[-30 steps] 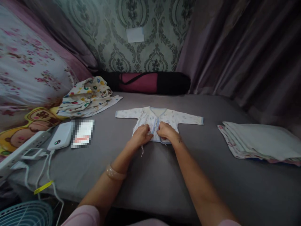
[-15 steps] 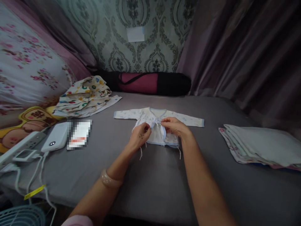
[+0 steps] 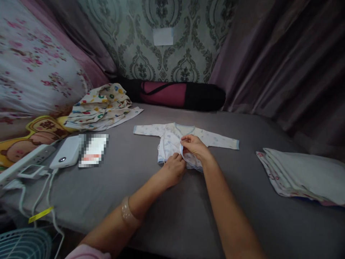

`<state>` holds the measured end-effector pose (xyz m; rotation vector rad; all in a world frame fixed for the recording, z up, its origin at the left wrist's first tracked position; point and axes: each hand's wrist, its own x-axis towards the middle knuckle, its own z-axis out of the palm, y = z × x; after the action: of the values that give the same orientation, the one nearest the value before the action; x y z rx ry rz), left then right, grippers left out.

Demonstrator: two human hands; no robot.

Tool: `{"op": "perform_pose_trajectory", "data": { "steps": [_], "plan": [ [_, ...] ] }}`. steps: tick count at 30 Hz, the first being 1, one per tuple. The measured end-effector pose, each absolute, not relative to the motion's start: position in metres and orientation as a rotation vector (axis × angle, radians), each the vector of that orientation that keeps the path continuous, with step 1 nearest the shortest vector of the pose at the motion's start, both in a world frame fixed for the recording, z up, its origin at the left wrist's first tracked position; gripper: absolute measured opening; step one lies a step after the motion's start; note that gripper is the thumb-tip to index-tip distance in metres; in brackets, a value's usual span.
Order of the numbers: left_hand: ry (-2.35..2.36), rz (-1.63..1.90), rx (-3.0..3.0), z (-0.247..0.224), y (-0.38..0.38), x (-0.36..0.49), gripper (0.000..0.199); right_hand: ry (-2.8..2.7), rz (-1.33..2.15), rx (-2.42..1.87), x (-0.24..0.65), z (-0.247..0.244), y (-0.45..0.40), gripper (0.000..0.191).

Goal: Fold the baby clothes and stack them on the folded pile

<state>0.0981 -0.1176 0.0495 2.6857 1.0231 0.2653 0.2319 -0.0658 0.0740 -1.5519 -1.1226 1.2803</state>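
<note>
A small white baby shirt (image 3: pixel 169 138) with pale prints and blue edging lies spread on the grey bed sheet (image 3: pixel 121 151), its sleeves stretched to both sides. My right hand (image 3: pixel 194 145) pinches the edge of the shirt's front flap and holds it raised a little. Below and to the left, my left hand (image 3: pixel 174 168) is at the shirt's lower hem, fingers curled against the cloth under the lifted flap. Its fingertips are partly hidden, and both hands cover part of the lower front.
Folded cloths (image 3: pixel 304 172) are stacked at the right. On the left lie a power strip (image 3: pixel 29 165), a white power bank (image 3: pixel 66 153) with cables, a blurred packet (image 3: pixel 94 151) and a crumpled patterned cloth (image 3: pixel 102 108). A long black-and-maroon bag (image 3: pixel 167 94) lies along the wall.
My left hand has moved down and right from the shirt's chest to its hem. My right hand keeps its pinch, now on the flap's edge. The view has shifted slightly.
</note>
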Motion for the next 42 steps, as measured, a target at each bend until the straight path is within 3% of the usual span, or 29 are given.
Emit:
{"op": "perform_pose_trajectory", "data": {
  "steps": [6,9,14,18,20,23,25,33,42],
  "plan": [
    [0.794,0.312,2.576,0.082,-0.129,0.053,0.028,-1.366,1.312,-1.671,0.222,0.06,-0.066,0.012],
    [1.03,0.367,2.403,0.087,-0.109,0.021,0.029,-1.416,1.368,-1.642,0.231,0.08,-0.072,0.014],
    [1.311,0.324,2.24,0.063,-0.076,-0.01,0.035,-1.377,1.121,-1.642,0.271,0.116,-0.09,0.015],
    [1.246,0.346,2.202,0.042,-0.073,-0.012,0.045,-1.524,1.03,-1.835,0.303,0.105,-0.117,0.01],
    [1.249,0.407,2.236,0.037,-0.079,-0.008,0.044,-1.666,0.995,-1.902,0.312,0.092,-0.132,0.02],
    [1.276,0.463,2.268,0.036,-0.089,0.002,0.041,-1.901,0.87,-1.925,0.317,0.071,-0.151,0.048],
    [1.328,0.494,2.27,0.035,-0.095,0.007,0.039,-1.978,0.735,-1.935,0.316,0.059,-0.159,0.055],
    [1.45,0.658,2.237,0.029,-0.102,0.01,0.033,-1.893,0.142,-2.181,0.279,0.052,-0.177,0.038],
    [1.449,0.421,2.468,0.036,-0.101,-0.002,0.041,-2.043,0.165,-2.478,0.278,0.059,-0.182,0.032]
  ]
}}
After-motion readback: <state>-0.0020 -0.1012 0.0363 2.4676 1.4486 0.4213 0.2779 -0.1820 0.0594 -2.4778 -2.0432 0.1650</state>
